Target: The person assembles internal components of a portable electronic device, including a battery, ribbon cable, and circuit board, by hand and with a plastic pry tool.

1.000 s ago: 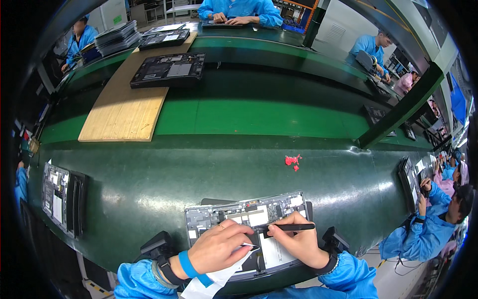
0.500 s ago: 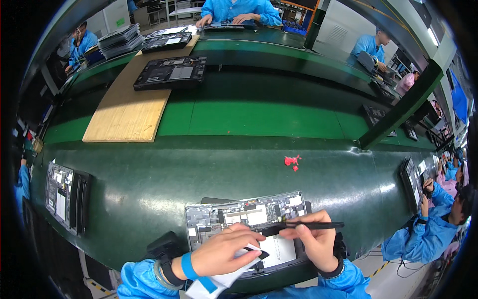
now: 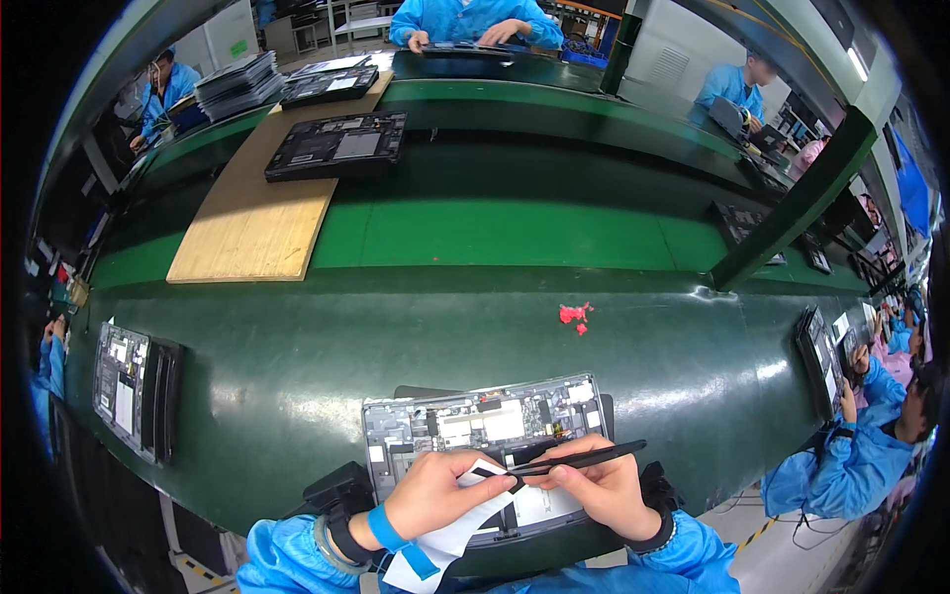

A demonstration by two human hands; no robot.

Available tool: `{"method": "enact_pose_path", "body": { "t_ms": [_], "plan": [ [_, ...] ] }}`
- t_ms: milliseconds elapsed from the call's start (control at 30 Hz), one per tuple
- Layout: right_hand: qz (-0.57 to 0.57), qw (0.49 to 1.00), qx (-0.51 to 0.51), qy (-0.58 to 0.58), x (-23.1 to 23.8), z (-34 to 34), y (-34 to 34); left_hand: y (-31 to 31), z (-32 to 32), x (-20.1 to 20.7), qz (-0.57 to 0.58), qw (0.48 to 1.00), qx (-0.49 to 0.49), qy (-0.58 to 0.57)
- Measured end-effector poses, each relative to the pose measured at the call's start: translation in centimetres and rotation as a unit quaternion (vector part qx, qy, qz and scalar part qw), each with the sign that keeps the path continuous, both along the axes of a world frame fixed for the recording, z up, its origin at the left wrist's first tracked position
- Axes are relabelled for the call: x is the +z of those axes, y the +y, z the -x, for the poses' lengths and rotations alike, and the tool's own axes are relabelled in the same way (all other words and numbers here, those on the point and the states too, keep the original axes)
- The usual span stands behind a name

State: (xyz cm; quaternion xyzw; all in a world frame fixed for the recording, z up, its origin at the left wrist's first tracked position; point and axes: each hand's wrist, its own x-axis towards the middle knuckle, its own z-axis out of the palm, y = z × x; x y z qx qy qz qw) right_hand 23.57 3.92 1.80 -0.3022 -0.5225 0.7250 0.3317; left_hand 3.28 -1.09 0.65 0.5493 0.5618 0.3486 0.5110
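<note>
An opened laptop base [image 3: 475, 426], circuit boards showing, lies on the green bench in front of me. Above its near half my left hand [image 3: 426, 505] pinches a white backing sheet [image 3: 450, 540] with small black strips near its upper end. Black tweezers [image 3: 594, 456] are gripped in my right hand [image 3: 606, 490], pointing left. Their tips meet the sheet's upper end beside my left fingertips, at a small black piece [image 3: 517, 482]. Whether the tips hold that piece is too small to tell. My hands and the sheet hide part of the laptop's near side.
Stacked laptop bases [image 3: 134, 391] stand at the left edge. Crumpled red bits [image 3: 574, 316] lie beyond my laptop. A wooden board [image 3: 252, 228] bears another laptop base [image 3: 336, 146]. A green post [image 3: 792, 203] rises at right. Co-workers in blue sit across and at right.
My right hand has moved left and slightly down, bringing the tweezers to the sheet. My left fingers have drawn in, and the sheet now shows more and is turned upward.
</note>
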Motion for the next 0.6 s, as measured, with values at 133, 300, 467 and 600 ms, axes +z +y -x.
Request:
{"method": "enact_pose_path", "body": {
  "t_ms": [133, 300, 467, 600],
  "plan": [
    [0.015, 1.0, 0.002, -0.009, 0.0, 0.2, 0.0, -0.1, 0.1, 0.0, 0.011, 1.0, 0.005, 0.007],
    [-0.04, 0.999, -0.006, 0.001, -1.0, 0.1, -0.2, 0.0, 0.0, 0.2, 0.021, 1.0, 0.003, 0.01],
    [-0.102, 0.994, -0.044, 0.011, -0.8, -0.4, 0.3, 0.3, -0.4, 1.3, -0.016, 1.0, 0.001, 0.018],
    [-0.105, 0.989, -0.101, 0.0, 1.2, -1.8, 3.6, 1.1, 0.0, 1.5, -0.013, 0.998, -0.039, 0.039]
  ]
}}
